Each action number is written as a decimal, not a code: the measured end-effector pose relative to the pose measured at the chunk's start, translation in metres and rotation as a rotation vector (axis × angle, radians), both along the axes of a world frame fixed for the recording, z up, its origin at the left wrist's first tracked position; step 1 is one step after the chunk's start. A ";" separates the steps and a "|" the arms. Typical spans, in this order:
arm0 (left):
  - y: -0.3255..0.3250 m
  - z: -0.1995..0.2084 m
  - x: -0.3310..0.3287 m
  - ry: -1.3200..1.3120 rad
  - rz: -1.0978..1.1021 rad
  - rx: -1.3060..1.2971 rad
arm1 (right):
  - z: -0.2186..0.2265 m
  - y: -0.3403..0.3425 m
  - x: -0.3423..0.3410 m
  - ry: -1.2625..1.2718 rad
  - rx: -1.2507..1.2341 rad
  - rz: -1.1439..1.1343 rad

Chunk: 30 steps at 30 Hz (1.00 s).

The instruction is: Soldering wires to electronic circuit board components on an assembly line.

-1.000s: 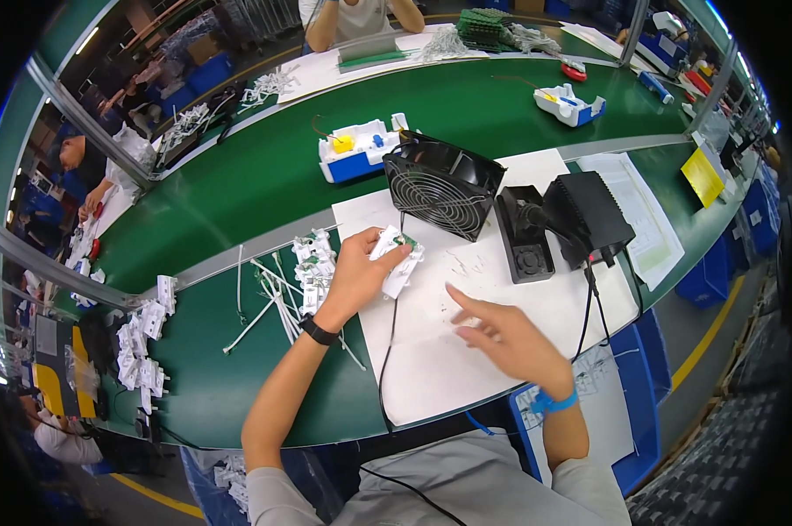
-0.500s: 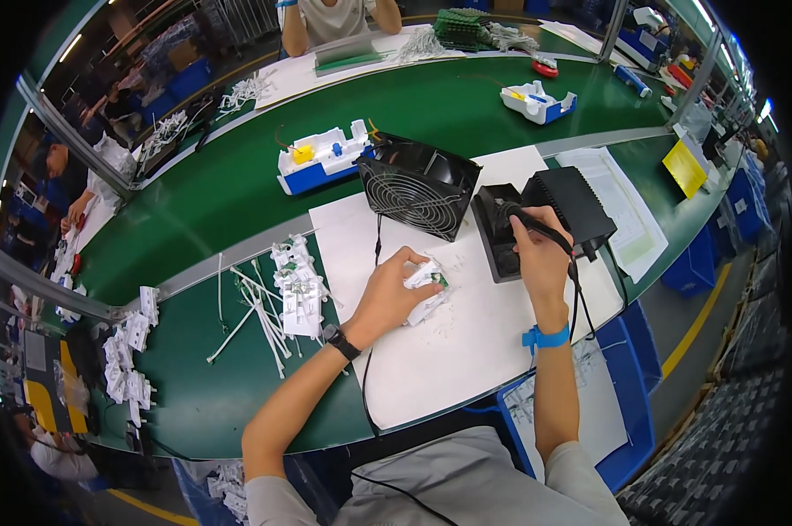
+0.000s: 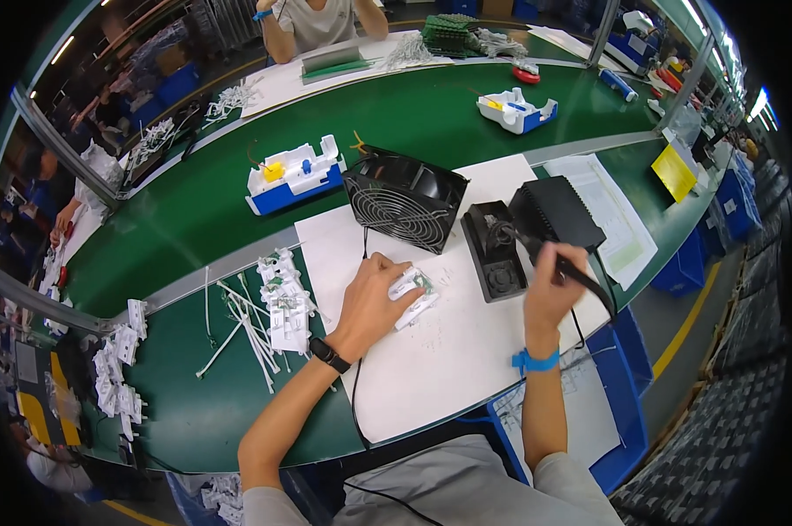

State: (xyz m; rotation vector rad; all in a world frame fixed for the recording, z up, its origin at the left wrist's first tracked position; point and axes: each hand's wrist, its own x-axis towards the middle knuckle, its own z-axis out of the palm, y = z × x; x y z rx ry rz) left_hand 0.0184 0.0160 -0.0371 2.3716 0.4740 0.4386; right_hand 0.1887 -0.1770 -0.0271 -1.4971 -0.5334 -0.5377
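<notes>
My left hand [image 3: 374, 302] grips a small white plastic housing [image 3: 406, 317] between thumb and fingers, steady on the white sheet [image 3: 413, 386]. A green circuit board [image 3: 425, 282] shows at the housing's far edge. In my right hand [image 3: 549, 294] is the black handle of a soldering iron [image 3: 575, 274], its cable trailing off to the right. The iron's front end points back toward a black iron stand [image 3: 498, 279], just left of that hand; its tip is hard to make out. Behind the housing stands a black fan [image 3: 404, 197] with a wire grille.
White housings [image 3: 289, 324] and loose white cables [image 3: 247, 337] lie left of the sheet. More housings [image 3: 120, 368] line the far left. A black ribbed box [image 3: 558, 213] stands beside the iron stand. Blue-and-white casings [image 3: 295, 182] rest on the green belt. Another person sits across.
My right hand has drawn the soldering iron toward me, out from the stand. The left hand still holds the housing. The whole view has shifted slightly.
</notes>
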 end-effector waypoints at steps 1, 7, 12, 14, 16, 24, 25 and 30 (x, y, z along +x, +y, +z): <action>0.002 -0.003 -0.003 -0.016 -0.026 0.050 | -0.001 -0.010 -0.005 -0.098 -0.048 -0.089; -0.019 0.018 -0.021 0.018 -0.021 0.225 | -0.010 -0.025 -0.030 -0.083 0.028 0.147; -0.015 0.007 -0.043 0.007 -0.067 0.237 | -0.032 -0.014 -0.036 0.062 -0.109 0.393; -0.009 -0.001 -0.050 -0.055 -0.117 0.243 | -0.034 -0.013 -0.039 0.183 -0.056 0.476; -0.007 -0.007 -0.055 -0.060 -0.125 0.231 | -0.039 -0.014 -0.038 0.170 -0.107 0.482; -0.005 -0.004 -0.053 -0.037 -0.183 0.281 | -0.043 -0.014 -0.035 0.069 -0.257 0.563; -0.005 -0.005 -0.052 -0.034 -0.188 0.298 | -0.043 -0.013 -0.036 0.085 -0.236 0.563; -0.005 -0.005 -0.051 -0.032 -0.197 0.316 | -0.044 -0.016 -0.037 0.123 -0.235 0.546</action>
